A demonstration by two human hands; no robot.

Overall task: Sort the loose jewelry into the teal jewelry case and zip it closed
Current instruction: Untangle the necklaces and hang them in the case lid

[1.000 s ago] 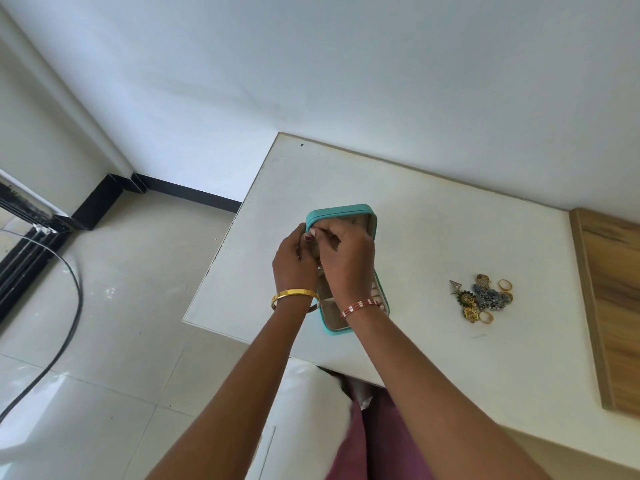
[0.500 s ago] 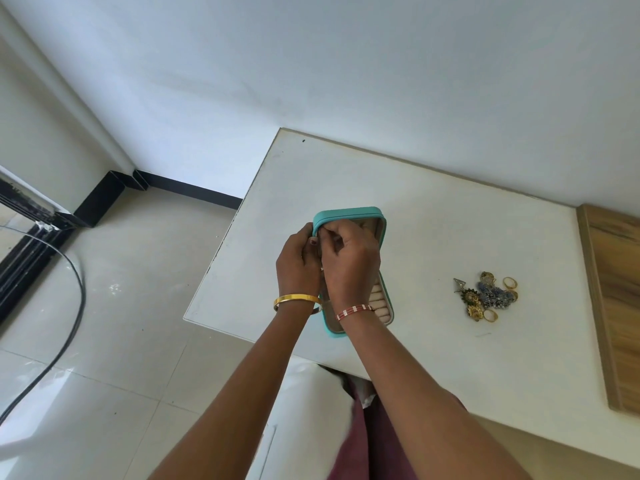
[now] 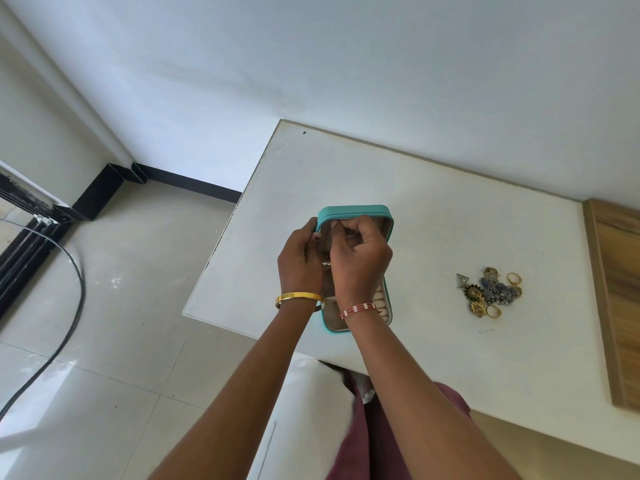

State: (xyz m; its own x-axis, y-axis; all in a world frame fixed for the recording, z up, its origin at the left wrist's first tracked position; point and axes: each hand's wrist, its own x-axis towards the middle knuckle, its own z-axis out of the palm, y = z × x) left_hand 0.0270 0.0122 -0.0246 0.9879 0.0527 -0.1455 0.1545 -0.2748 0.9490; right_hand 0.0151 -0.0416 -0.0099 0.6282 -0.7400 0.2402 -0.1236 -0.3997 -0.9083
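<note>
Head view. The teal jewelry case (image 3: pixel 356 211) lies open on the white table (image 3: pixel 433 220), near the table's left edge, with its lid raised at the far end. The beige lining and a row of ring rolls (image 3: pixel 380 299) show at the near right of the tray.

The left hand (image 3: pixel 299 263) is at the left side of the raised lid. Its fingers are curled, and the thumb, with a dark-painted nail, rests against the lid's left rim. Whether the hand grips the lid or some small piece cannot be told, since the right hand covers that area. A gold bangle (image 3: pixel 299 297) sits on the left wrist.

The right hand (image 3: pixel 360 258) is over the middle of the case, in front of the inside of the lid. Its fingers are bent tightly, with the fingertips drawn together near the top of the lid lining as in a pinch. What they pinch is too small to make out. A red and white bracelet (image 3: pixel 358 310) sits on the right wrist.

The loose jewelry (image 3: pixel 491 292) lies in one small heap on the table, well apart from the case to its right. The heap holds gold rings, a blue-grey beaded piece and a small triangular piece.

A wooden board (image 3: pixel 616 299) lies at the table's right edge. A black cable (image 3: pixel 74 299) runs across the tiled floor (image 3: pixel 121 341) at left.
</note>
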